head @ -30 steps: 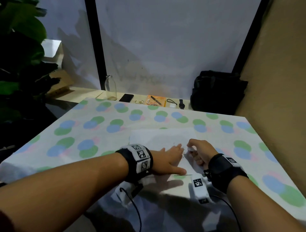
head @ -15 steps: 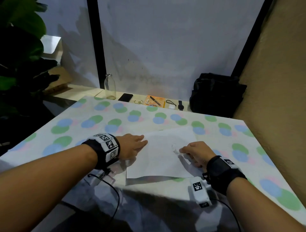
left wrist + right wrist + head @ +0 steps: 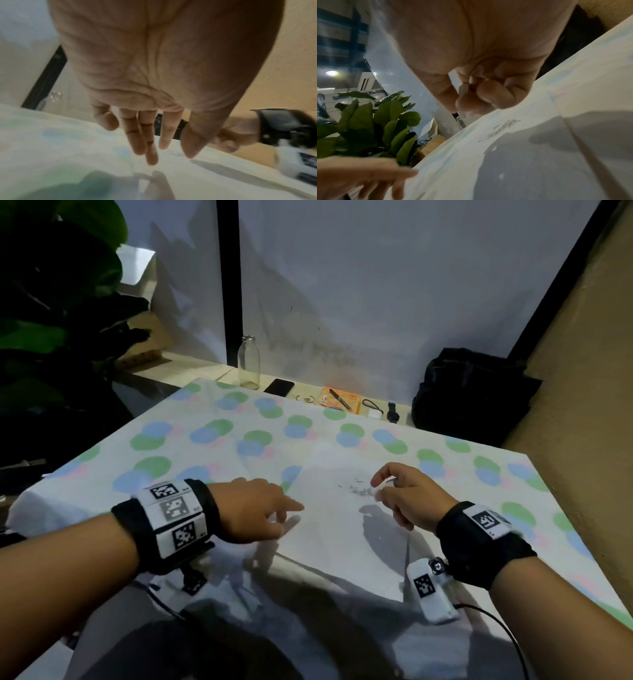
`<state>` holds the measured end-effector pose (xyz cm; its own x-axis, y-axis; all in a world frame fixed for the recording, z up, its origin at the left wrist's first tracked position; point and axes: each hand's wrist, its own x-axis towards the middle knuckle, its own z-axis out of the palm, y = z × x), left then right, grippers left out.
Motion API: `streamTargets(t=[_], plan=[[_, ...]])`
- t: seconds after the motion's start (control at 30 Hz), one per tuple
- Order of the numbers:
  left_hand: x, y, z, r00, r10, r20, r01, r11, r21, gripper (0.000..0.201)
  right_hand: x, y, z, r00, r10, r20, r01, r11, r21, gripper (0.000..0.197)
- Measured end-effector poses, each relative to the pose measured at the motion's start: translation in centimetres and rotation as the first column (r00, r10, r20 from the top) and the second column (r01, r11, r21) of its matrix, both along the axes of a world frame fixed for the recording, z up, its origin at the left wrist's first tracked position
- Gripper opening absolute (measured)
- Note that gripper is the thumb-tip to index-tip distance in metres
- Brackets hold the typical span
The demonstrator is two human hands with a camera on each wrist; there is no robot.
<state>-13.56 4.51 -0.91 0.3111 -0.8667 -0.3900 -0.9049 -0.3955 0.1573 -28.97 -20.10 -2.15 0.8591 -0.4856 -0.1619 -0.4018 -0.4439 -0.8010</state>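
Head overhead; wrists close over paper (image 3: 325, 542).

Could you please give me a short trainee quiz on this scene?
1. True or false: the right hand lies flat and open on the white paper sheet.
2. What stands beside the flat black phone: A a clear glass bottle, B a red mug, C a metal can?
3. Fill in: the left hand holds ____.
Key: 1 false, it pinches a small white object; 2 A; 3 nothing.
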Motion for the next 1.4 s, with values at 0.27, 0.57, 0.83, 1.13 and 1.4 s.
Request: streamTargets(t=[0.27, 0.57, 0.83, 1.13, 1.4], plan=[[4.5, -4.5, -2.5, 0.994, -0.082, 0.067, 0.078, 0.995, 0.055, 0.104, 2.6, 2.5, 0.1, 0.982, 0.171, -0.085, -0.178, 0.98, -0.093, 0.017], [4.5, -6.6, -4.9, 0.997, -0.076, 0.017, 0.071, 0.975, 0.209, 0.132, 6.6, 3.7, -1.5, 0.939, 0.188, -0.288, -0.304, 0.847, -0.437, 0.013], [4.7, -6.8, -5.5, 0.998, -0.068, 0.014, 0.064, 0.977, 0.205, 0.134, 5.7, 5.5, -1.4, 0.875, 0.338, -0.348, -0.456, 0.817, -0.353, 0.016], [4.6, -6.9, -5.4, 0.997, -0.075, 0.034, 0.065, 0.972, 0.227, 0.13, 7.6, 5.7, -0.9, 0.88, 0.254, -0.401, -0.414, 0.824, -0.386, 0.016], [4.7, -6.9, -5.1, 0.997, -0.075, 0.02, 0.068, 0.97, 0.234, 0.133, 9.2, 3.3, 1.3, 0.909, 0.072, -0.411, -0.285, 0.827, -0.485, 0.008]])
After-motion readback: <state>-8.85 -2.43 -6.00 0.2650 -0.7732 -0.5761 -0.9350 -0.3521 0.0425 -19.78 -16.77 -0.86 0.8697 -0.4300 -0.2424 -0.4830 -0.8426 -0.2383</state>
